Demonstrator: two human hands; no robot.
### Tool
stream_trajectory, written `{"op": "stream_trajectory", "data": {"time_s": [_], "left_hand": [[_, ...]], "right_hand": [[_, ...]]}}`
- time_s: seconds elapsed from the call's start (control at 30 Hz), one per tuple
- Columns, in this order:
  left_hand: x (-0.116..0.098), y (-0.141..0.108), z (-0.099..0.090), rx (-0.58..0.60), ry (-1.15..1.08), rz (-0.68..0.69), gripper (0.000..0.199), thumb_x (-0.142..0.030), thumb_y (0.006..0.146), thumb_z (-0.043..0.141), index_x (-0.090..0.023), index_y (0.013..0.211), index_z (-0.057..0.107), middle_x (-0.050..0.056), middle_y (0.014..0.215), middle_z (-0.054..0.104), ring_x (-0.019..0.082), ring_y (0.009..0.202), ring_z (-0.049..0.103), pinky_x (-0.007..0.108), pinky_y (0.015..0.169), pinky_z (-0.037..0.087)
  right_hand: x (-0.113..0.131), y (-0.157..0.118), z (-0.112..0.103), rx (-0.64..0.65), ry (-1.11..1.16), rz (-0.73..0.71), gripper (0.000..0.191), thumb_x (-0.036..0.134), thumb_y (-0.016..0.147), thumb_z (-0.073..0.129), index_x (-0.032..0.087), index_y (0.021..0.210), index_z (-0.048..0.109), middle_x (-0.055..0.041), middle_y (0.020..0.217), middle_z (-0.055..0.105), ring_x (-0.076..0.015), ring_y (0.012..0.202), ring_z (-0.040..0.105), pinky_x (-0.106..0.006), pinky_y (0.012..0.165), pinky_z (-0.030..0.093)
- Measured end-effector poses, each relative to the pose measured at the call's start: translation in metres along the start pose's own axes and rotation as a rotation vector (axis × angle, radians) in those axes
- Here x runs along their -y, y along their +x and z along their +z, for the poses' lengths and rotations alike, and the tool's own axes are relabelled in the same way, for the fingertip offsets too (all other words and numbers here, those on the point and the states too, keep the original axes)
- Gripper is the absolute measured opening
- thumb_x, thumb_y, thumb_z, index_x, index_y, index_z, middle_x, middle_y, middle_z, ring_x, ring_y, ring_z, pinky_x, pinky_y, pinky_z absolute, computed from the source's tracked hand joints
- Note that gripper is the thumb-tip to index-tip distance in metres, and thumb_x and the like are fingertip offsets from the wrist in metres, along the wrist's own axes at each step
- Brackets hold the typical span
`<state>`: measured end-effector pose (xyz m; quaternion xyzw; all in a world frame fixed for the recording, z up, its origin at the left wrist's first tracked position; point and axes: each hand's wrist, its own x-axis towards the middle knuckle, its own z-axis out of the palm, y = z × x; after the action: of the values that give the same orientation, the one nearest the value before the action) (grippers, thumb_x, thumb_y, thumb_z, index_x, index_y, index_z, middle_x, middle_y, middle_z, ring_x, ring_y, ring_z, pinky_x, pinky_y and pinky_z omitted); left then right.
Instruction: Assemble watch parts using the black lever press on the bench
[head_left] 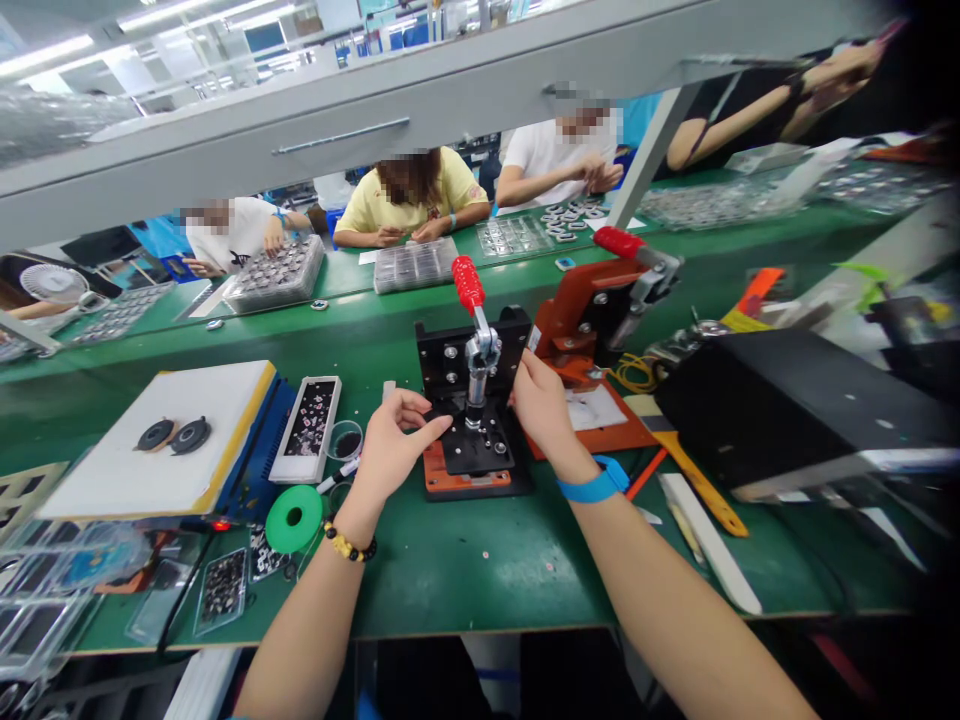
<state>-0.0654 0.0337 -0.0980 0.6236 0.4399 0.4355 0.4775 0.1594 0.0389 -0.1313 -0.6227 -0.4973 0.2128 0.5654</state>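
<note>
A black toggle clamp fixture [480, 440] with an orange layer in its base stands on the green bench before me. Its red handle [469, 283] points up, and the plunger comes down on the black plate. My left hand [390, 440] grips the fixture's left side, the thumb lying on the plate and the other fingers curled at the edge. On the opposite side, my right hand [544, 400] is closed against the upright; its fingertips are partly hidden. Whether a small part sits under the plate I cannot tell.
An orange toggle clamp fixture [574, 320] stands close behind my right hand. To the left are a white-topped blue box [157, 440], a parts tray [306, 425] and a green spool [294, 518]. A brush [697, 480] and a black box [757, 400] lie right. Co-workers sit opposite.
</note>
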Motion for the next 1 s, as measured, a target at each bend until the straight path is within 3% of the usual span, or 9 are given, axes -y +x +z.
{"op": "stream_trajectory", "data": {"time_s": [0.17,0.33,0.6,0.83,1.0], "left_hand": [[-0.0029,0.0007,-0.0016,-0.039,0.027,-0.019,0.037,-0.050,0.081,0.084,-0.018,0.086,0.065,0.001,0.079,0.061,0.014,0.071,0.053,0.026,0.067,0.044],[0.0003,0.0015,-0.0014,-0.005,0.111,-0.048,0.042,-0.058,0.085,0.077,-0.018,0.079,0.064,0.000,0.070,0.057,0.014,0.067,0.050,0.026,0.063,0.038],[-0.0011,0.0001,-0.0030,0.031,0.072,-0.074,0.044,-0.056,0.077,0.085,-0.019,0.085,0.062,-0.004,0.067,0.053,0.013,0.065,0.047,0.025,0.063,0.035],[-0.0025,-0.0004,-0.0019,0.005,0.201,-0.077,0.048,-0.061,0.086,0.075,-0.020,0.072,0.054,-0.004,0.062,0.048,0.013,0.061,0.041,0.027,0.060,0.029],[-0.0041,0.0003,-0.0016,0.027,0.069,-0.068,0.044,-0.057,0.081,0.081,-0.020,0.081,0.057,-0.005,0.064,0.049,0.012,0.063,0.043,0.025,0.062,0.033]], "right_hand": [[-0.0017,0.0010,0.0005,-0.014,-0.015,-0.017,0.038,0.054,0.100,0.043,0.023,0.091,0.063,-0.0024,0.073,0.062,-0.0222,0.074,0.059,-0.029,0.064,0.041],[-0.0032,0.0014,0.0009,-0.012,-0.021,-0.021,0.040,0.056,0.101,0.042,0.024,0.090,0.062,-0.0025,0.072,0.061,-0.0220,0.072,0.057,-0.029,0.064,0.040],[-0.0023,0.0010,0.0005,0.007,-0.013,0.019,0.036,0.051,0.100,0.043,0.023,0.090,0.061,-0.0012,0.070,0.059,-0.0213,0.072,0.056,-0.028,0.063,0.038],[-0.0022,0.0012,0.0007,0.000,-0.016,0.043,0.035,0.050,0.100,0.043,0.023,0.090,0.062,-0.0007,0.070,0.058,-0.0210,0.072,0.057,-0.029,0.063,0.037],[-0.0020,0.0009,0.0009,0.003,-0.002,0.034,0.034,0.050,0.100,0.044,0.023,0.088,0.061,0.0003,0.067,0.054,-0.0197,0.068,0.053,-0.028,0.062,0.036]]}}
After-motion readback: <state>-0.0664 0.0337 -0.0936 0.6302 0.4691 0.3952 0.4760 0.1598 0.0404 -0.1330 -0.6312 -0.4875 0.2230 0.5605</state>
